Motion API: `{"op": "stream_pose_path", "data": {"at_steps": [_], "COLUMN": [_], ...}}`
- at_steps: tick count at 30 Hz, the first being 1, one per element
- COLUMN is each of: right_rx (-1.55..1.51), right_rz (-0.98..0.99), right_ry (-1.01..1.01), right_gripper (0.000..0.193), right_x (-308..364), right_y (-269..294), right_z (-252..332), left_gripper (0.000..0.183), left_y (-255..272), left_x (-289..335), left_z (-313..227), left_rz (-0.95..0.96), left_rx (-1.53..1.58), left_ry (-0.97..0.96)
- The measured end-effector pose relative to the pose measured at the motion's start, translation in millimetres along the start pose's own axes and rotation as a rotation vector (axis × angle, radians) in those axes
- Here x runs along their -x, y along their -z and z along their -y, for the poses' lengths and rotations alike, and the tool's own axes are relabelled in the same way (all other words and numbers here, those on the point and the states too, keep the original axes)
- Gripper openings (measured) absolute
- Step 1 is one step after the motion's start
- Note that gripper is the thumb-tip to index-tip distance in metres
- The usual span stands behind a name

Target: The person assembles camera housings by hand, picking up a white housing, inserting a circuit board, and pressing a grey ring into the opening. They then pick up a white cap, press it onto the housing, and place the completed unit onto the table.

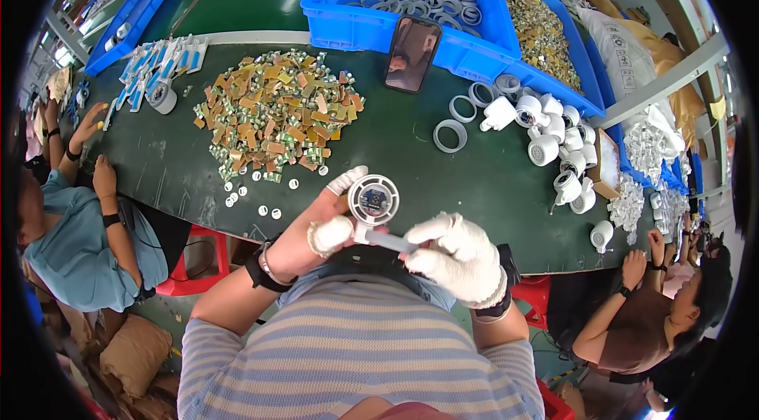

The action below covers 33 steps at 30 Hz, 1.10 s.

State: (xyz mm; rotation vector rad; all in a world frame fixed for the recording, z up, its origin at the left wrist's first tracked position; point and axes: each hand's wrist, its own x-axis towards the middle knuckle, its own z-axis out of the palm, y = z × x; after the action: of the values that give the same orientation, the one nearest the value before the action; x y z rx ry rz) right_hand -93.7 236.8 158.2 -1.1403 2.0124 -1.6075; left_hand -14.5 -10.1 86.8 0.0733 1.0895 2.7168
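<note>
My left hand (320,222), with white covers on some fingers, is closed around a round white plastic housing (374,200). The open face of the housing is turned up, and a small dark circuit board shows inside its rim. My right hand (458,256), in a white knit glove, pinches a grey ring (389,241) seen almost edge-on. The ring's left end is at the lower part of the housing, and its right end is hidden by my fingers. Both hands are above the near edge of the green table (395,135).
A heap of small circuit boards (277,108) lies ahead, with white discs (263,210) before it. Blue bins (340,31) hold grey rings and boards. A phone (413,54) leans there. Loose rings (450,136) and white housings (543,150) lie right. Co-workers (87,230) sit on both sides.
</note>
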Motion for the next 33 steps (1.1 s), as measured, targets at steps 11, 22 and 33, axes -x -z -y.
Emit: {"op": "stream_pose_path", "data": {"at_steps": [11, 22, 33], "right_rx": [-0.201, 0.006, 0.415], "right_rz": [-0.046, -0.077, -0.209], "right_ry": [-0.207, -0.170, 0.087], "right_gripper": [0.018, 0.021, 0.049], "right_x": [-1.7, -5.0, -17.9], "right_y": [-2.9, -8.1, -46.3], "right_z": [-5.2, -12.4, -33.3], "left_gripper": [0.120, 0.101, 0.086], "left_y": [-10.8, -10.5, -13.7], "left_x": [5.1, 8.3, 7.7], "left_z": [15.1, 20.7, 24.6], "left_rz": [-0.040, -0.057, 0.086], "left_rx": [-0.355, -0.436, -0.890], "left_ry": [0.059, -0.052, -0.221]}}
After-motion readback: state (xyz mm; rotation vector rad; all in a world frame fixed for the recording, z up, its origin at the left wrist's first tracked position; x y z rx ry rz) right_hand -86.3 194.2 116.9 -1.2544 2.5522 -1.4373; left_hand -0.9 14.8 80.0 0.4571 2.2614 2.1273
